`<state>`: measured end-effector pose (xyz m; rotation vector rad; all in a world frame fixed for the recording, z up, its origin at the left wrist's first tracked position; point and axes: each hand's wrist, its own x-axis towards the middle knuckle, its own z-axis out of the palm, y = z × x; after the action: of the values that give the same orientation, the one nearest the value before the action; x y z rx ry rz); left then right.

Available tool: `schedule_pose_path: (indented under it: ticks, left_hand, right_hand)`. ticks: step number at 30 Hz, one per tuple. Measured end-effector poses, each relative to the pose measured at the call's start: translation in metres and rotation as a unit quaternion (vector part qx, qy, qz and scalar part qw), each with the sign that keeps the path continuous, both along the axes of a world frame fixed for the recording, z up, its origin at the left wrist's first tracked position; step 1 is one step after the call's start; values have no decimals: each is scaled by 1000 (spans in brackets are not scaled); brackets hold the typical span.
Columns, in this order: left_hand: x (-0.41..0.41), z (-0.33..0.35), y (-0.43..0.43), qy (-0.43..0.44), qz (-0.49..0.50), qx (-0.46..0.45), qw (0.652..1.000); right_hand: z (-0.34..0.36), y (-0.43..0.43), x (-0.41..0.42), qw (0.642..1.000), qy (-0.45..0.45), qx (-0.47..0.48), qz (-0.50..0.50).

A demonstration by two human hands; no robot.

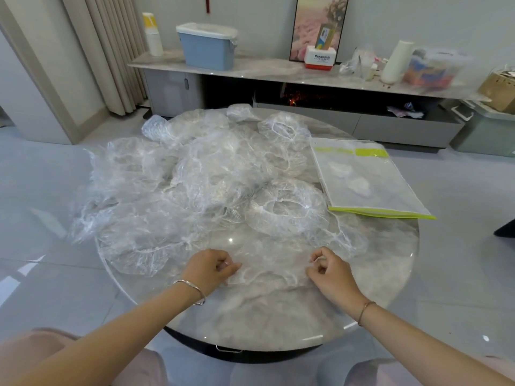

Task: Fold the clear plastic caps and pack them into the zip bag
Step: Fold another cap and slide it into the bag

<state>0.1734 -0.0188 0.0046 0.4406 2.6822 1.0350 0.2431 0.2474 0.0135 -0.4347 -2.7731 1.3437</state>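
Note:
A clear plastic cap (271,267) lies spread flat on the round marble table (376,274) near its front edge. My left hand (209,270) pinches the cap's left edge and my right hand (331,271) pinches its right edge. Behind it a big heap of crumpled clear caps (195,179) covers the middle and left of the table. The zip bag (367,179), clear with a lime-green strip and edge, lies flat at the table's right side; a few pale shapes show through it.
A long low cabinet (250,71) stands behind the table with a blue lidded bin (207,47), a red-and-white box (320,58), a white roll (397,62) and other clutter. Curtains hang at the left. The floor is glossy grey tile.

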Motion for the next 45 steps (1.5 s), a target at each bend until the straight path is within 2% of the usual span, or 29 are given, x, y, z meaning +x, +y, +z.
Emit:
schedule_pose_path:
  ticks: [2,4,5,7,9,11,13,16,18,26,30,33,40,45]
  left_hand:
    - [-1,1,1,0,12,-30,999]
    - [2,7,3,22,23,-75,997]
    - [3,10,5,55,26,-96,994]
    - [7,12,9,190,11,-95,977]
    - [10,11,15,322,-60,-68,943]
    - [9,3,21,361,-164,-100,913]
    - [6,-11,24,329,-222,-154,905]
    - [3,-29,21,274,-243,-213,906]
    - [3,-34,20,248,-248,-233,907]
    - [2,-34,24,232,-251,-252,905]
    - [3,-31,26,200,-267,-225,915]
    - [3,-29,27,185,-274,-203,922]
    - [3,-30,26,199,-272,-225,914]
    - [3,-23,28,165,-274,-219,922]
  right_hand:
    - [-2,1,2,1000,-11,10,8]
    - [-3,-1,4,999,14,36,6]
    - [-1,-3,4,997,50,59,6]
    - [6,-10,6,983,139,117,35]
    - [13,-18,6,954,207,193,103]
    - [11,-27,7,927,205,257,182]
    - [3,-32,5,919,143,284,233]
    - [-15,-30,3,915,56,304,260]
    - [-24,-27,2,906,29,318,277]
    - [-26,-28,4,899,-15,315,305]
    - [-22,-28,4,898,-30,311,311]
    - [-23,-28,4,897,-32,311,314]
    - [-24,-27,4,893,-31,316,320]
    - [-24,-27,4,892,-29,313,324]
